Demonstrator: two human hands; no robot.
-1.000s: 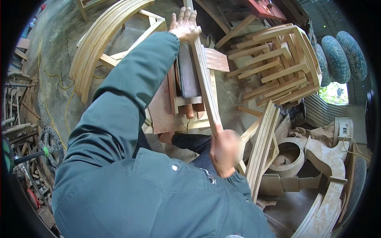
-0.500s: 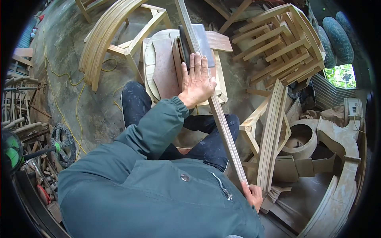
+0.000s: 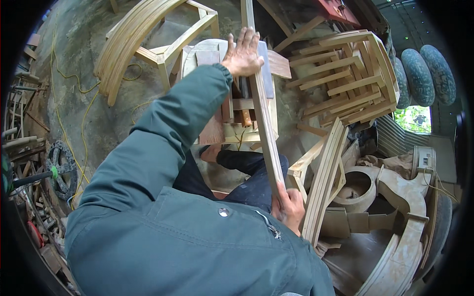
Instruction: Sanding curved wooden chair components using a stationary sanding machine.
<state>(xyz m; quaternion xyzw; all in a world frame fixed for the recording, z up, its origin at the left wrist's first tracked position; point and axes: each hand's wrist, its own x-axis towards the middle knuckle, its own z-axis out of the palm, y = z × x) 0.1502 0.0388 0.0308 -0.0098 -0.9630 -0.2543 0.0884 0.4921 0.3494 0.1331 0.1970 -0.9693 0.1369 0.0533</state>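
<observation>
A long thin wooden slat (image 3: 264, 118) runs from the top of the picture down toward my lap. My right hand (image 3: 290, 209) is closed around its near end. My left hand (image 3: 243, 53) lies flat on the slat farther up, fingers spread, pressing it onto a grey block (image 3: 265, 69) on a small wooden workbench (image 3: 232, 133). My teal jacket sleeve stretches out to the bench and hides part of it.
Curved wooden frames (image 3: 133, 39) lie on the concrete floor at upper left. A stack of slatted wooden pieces (image 3: 355, 84) sits at upper right. Upright frame parts (image 3: 326, 182) and rounded wooden shapes (image 3: 410, 197) crowd my right. Tools and a wheel (image 3: 61, 167) are at left.
My left hand has slid up and forward along the slat to the bench top. My right hand has moved up with the slat's near end, and the slat has shifted forward.
</observation>
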